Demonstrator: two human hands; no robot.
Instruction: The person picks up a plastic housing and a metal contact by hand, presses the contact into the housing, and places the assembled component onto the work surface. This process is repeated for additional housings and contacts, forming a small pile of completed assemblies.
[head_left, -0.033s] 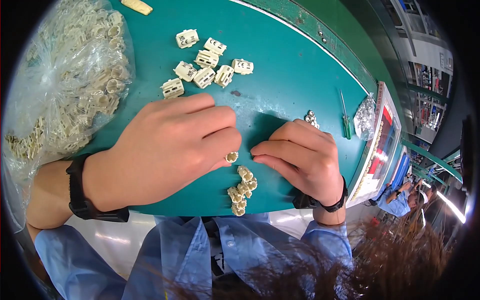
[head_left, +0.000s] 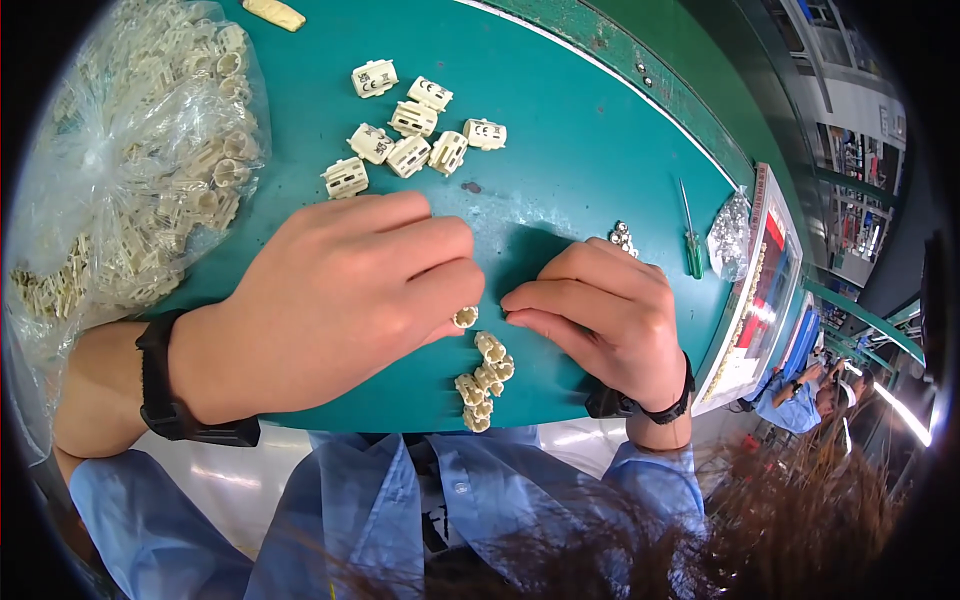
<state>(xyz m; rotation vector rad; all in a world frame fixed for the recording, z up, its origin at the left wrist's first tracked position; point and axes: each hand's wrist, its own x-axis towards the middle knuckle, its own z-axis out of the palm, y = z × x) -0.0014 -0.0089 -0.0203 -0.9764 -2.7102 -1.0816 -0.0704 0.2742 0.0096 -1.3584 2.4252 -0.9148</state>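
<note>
My left hand [head_left: 345, 290] is closed around a small cream plastic sleeve [head_left: 466, 317], whose round notched end peeks out below the curled fingers. Just across a narrow gap, my right hand [head_left: 600, 310] has thumb and forefinger pinched together. Whatever lies between those fingertips is too small or hidden to make out. On the green table [head_left: 560, 380], between my wrists, sits a little cluster of cream plastic sleeves [head_left: 484, 382]. Beyond my left hand lie several larger cream cylindrical plastic housings [head_left: 408, 157] with slots and black print. Small shiny metal parts [head_left: 622, 238] are heaped behind my right hand.
A clear plastic bag [head_left: 150, 150] full of cream parts fills the left side. At the right are a green-handled screwdriver [head_left: 693, 250], a small clear bag [head_left: 731, 235] and a white-edged tray or board [head_left: 745, 330]. A yellowish piece [head_left: 275, 13] lies far back. Another person [head_left: 790, 400] appears at far right.
</note>
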